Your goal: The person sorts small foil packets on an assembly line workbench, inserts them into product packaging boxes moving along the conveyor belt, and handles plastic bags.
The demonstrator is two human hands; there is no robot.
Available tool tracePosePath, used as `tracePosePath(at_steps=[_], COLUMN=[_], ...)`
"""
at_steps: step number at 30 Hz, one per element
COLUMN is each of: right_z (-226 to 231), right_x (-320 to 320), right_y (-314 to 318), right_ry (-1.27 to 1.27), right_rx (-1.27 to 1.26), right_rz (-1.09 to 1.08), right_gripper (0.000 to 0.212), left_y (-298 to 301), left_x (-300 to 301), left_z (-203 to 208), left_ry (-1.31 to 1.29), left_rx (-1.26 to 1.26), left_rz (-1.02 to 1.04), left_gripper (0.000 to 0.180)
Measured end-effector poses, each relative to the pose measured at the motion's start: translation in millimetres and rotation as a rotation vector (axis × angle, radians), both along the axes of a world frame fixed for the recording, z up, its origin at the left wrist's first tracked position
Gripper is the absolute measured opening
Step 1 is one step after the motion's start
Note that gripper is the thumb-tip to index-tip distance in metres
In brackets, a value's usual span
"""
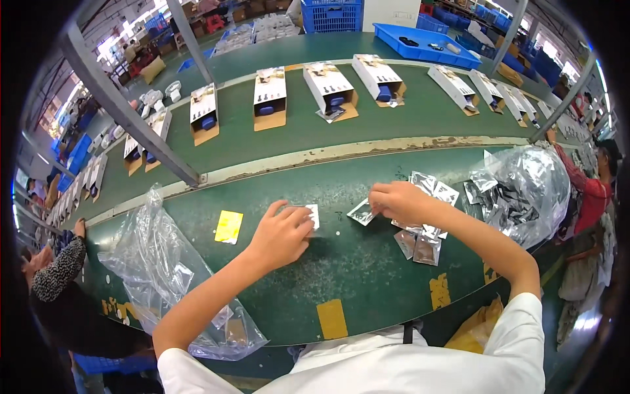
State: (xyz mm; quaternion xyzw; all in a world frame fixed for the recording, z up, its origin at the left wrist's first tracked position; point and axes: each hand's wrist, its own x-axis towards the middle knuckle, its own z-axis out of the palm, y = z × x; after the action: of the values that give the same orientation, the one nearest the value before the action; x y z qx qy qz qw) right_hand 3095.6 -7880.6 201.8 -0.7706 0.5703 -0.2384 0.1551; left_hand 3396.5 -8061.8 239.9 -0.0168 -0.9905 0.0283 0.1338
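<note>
My left hand (282, 235) is closed, its bent fingers over a small white-and-silver packet (314, 217) that they partly cover. My right hand (401, 202) pinches the edge of a flat silver packet (361, 212) just above the green work surface. Under and beside my right wrist lies a loose pile of silver packets (426, 250). Left of my left hand, a yellow packet (228, 226) rests on the surface by itself.
A clear bag of silver packets (522, 197) stands at the right; a crumpled clear bag (161, 262) lies at the left. Beyond a worn ledge (328, 155), open boxes (270, 95) with blue items line a green belt. A blue tray (426, 46) sits behind. People are on both sides.
</note>
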Motion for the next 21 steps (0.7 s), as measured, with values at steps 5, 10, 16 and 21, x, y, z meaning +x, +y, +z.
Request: tracePosePath(at_steps=[5,10,16,21], right_z=[0,0,-17,-64], right_x=[2,2,4,62], right_y=[-40,-131,-298,-374], right_ry=[0.065,-0.092,0.413,0.547], right_rx=[-0.192,-0.44,-0.858,-0.669], right_rz=[-0.048,-0.239,-0.364,-0.453], right_gripper=[0.018,0.013,0.018,0.008], left_y=[-12,-74,-237,-374], left_x=[-7,-14,-12,31], left_z=[-2,11,-23,-88], left_ry=[-0.041,0.156,0.405,0.326], left_rx=[0.235,0.239,-0.204,-0.358], left_rz=[0.038,0.284,0.65,0.791], left_gripper=[0.026,0.026,0.024,0.014])
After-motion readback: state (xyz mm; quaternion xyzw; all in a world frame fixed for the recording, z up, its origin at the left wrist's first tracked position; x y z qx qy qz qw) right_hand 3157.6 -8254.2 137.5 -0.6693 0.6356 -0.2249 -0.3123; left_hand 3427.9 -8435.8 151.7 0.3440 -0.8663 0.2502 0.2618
